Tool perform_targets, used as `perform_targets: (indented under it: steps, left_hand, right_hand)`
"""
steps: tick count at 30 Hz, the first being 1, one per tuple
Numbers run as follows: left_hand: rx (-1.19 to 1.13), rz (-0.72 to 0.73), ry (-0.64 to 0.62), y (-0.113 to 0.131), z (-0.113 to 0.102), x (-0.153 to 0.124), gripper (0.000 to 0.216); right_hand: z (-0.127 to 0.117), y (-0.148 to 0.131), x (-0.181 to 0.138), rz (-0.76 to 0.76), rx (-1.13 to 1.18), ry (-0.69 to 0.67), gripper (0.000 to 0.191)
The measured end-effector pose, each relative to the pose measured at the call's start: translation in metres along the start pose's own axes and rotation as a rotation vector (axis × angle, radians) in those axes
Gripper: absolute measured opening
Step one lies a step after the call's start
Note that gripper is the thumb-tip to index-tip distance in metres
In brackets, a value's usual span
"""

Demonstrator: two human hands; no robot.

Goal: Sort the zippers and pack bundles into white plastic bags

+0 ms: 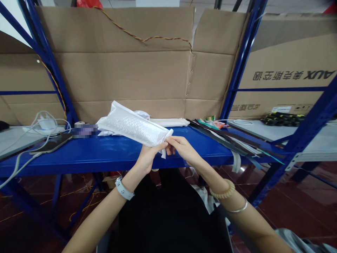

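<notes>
A white bubble mailer (133, 125) slants over the blue shelf (105, 154), its far end resting near the cardboard backing and its near end raised. My left hand (147, 157) is closed on the mailer's near end from below. My right hand (181, 147) pinches the same end, at the small white flap (163, 153) that hangs from it. Both hands meet just in front of the shelf's front edge.
A phone (51, 144) with white cables (43, 124) lies at the left, beside a tape roll (79, 124). Long dark strips (226, 138) lie on the shelf's right side, with screwdrivers (284, 118) on the neighbouring grey shelf. Cardboard (126, 70) lines the back; blue uprights (240, 59) flank it.
</notes>
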State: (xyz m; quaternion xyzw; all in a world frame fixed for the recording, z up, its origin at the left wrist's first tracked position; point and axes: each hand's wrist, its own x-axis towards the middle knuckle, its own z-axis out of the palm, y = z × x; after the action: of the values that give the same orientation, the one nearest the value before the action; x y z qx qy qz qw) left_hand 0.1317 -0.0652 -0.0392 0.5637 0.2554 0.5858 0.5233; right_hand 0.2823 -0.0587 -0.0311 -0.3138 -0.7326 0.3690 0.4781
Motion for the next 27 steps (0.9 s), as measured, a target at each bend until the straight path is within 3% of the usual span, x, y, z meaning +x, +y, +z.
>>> perform_targets:
  steps: [4,9,14,19,23,27]
  left_hand:
    - [0.059,-0.015,0.021,0.002,-0.009,0.005,0.03]
    - [0.153,0.076,-0.012,0.024,-0.033,0.018,0.052]
    - [0.361,0.269,0.145,0.064,-0.095,0.038,0.059]
    - [0.684,0.492,0.437,0.101,-0.176,0.07,0.056]
    - [0.915,0.497,0.635,0.112,-0.219,0.089,0.049]
    - [0.97,0.461,0.614,0.115,-0.235,0.098,0.052]
  right_hand:
    - [-0.004,0.001,0.0,-0.012,-0.14,0.014,0.033]
    - [-0.013,-0.002,0.0,-0.108,-0.296,0.219,0.025]
    - [-0.019,-0.005,0.005,-0.145,-0.355,0.211,0.02]
    - [-0.003,-0.022,0.039,-0.315,-0.517,0.117,0.016]
    - [0.023,-0.054,0.088,-0.546,-0.663,0.084,0.035]
    - [0.056,-0.097,0.13,-0.762,-0.791,0.059,0.064]
